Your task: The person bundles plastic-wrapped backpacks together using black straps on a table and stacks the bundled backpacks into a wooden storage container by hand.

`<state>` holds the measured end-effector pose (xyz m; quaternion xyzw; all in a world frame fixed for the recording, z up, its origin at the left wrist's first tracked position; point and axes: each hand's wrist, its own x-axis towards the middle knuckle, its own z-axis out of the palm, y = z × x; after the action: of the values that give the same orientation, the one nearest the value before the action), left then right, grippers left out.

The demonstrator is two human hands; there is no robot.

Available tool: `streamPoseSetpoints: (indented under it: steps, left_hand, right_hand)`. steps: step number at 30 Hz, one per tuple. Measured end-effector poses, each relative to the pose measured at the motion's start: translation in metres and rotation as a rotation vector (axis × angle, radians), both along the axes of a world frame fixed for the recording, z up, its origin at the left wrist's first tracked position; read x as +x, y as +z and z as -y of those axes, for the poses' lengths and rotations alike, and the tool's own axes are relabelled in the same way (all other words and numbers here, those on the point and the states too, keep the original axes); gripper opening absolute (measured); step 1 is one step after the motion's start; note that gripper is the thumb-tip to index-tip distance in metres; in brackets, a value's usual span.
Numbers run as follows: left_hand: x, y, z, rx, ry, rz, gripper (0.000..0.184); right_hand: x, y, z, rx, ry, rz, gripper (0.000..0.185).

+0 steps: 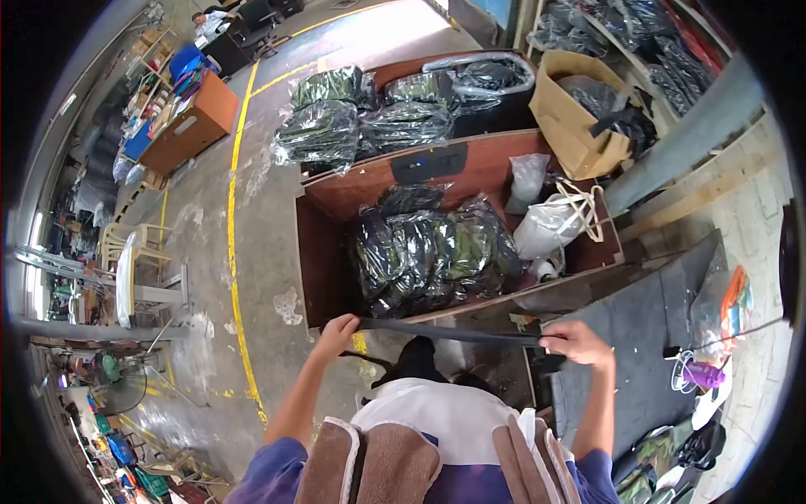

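Observation:
A dark strap [445, 331] stretches between my two hands, just in front of a wooden box's near edge. My left hand [338, 337] is closed round its left end, and a loose dark tail hangs below that hand. At the right end, my right hand [579, 343] grips the strap with its fingers pressed together. Inside the open wooden box [327, 206] lie several plastic-wrapped camouflage packs [437, 248]. White bags [550, 223] fill the box's right side.
Behind the box, more wrapped packs [323, 122] lie on a second box. A cardboard box [558, 109] and a grey pole [688, 130] stand at the right. A dark-topped table [621, 336] is beside my right arm. A seated person [206, 23] is far back left.

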<state>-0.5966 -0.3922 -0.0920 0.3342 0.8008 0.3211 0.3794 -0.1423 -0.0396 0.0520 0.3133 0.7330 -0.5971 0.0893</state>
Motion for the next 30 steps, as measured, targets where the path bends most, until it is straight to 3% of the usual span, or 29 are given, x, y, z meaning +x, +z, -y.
streamPoseSetpoints:
  steps: [4, 6, 7, 8, 10, 12, 13, 14, 15, 18, 22, 26, 27, 28, 30]
  left_hand:
    - [-0.063, -0.077, 0.039, -0.435, -0.059, -0.248, 0.031]
    - [-0.075, -0.108, 0.022, -0.437, -0.097, 0.187, 0.038]
    - [-0.074, -0.131, 0.009, -0.427, -0.09, 0.383, 0.041]
    - [-0.073, -0.146, -0.012, -0.412, -0.112, 0.476, 0.045]
    - [-0.072, -0.186, -0.05, -0.302, -0.113, 0.712, 0.052]
    - [-0.076, -0.213, -0.109, -0.31, -0.008, 0.677, 0.06]
    - [-0.082, -0.214, -0.144, -0.42, 0.063, 0.502, 0.064]
    - [-0.088, -0.287, -0.14, -0.34, 0.171, 0.316, 0.069]
    - [-0.092, -0.293, -0.161, -0.365, 0.176, 0.1, 0.071]
    - [-0.1, -0.338, -0.221, -0.679, 0.256, -0.125, 0.099]
    - [-0.11, -0.394, -0.276, -0.718, 0.434, -0.299, 0.135]
    - [-0.146, -0.454, -0.312, -0.838, 0.493, -0.302, 0.155]
    - [-0.154, -0.474, -0.315, -0.821, 0.539, -0.3, 0.16]
    - [-0.158, -0.483, -0.327, -0.848, 0.59, -0.278, 0.162]
    - [-0.173, -0.511, -0.339, -0.998, 0.621, -0.23, 0.164]
  right_hand:
    - [-0.003, -0.038, -0.02, -0.156, -0.031, 0.231, 0.026]
    - [-0.008, -0.095, -0.02, 0.205, -0.172, 0.063, 0.023]
    - [-0.012, -0.112, -0.019, 0.506, -0.153, 0.082, 0.02]
    - [-0.02, -0.127, -0.02, 0.487, -0.157, 0.103, 0.02]
    - [-0.032, -0.155, -0.02, 1.016, -0.105, -0.009, 0.015]
    - [-0.028, -0.19, -0.013, 0.978, -0.137, 0.073, 0.01]
    - [-0.031, -0.192, -0.012, 0.98, -0.171, 0.099, 0.01]
    - [-0.035, -0.194, -0.014, 0.983, -0.202, 0.125, 0.009]
    - [-0.037, -0.195, -0.014, 0.983, -0.176, 0.148, 0.008]
    - [-0.045, -0.2, -0.022, 0.935, -0.136, 0.258, 0.008]
    - [-0.048, -0.208, -0.027, 0.935, -0.119, 0.328, 0.01]
    - [-0.017, -0.224, -0.03, 0.904, -0.069, 0.298, 0.015]
    - [0.017, -0.246, -0.004, 0.955, -0.406, 0.268, 0.024]
    - [0.026, -0.242, 0.003, 0.847, -0.109, 0.556, 0.03]
    - [0.005, -0.234, -0.018, 0.958, -0.103, 0.334, 0.026]
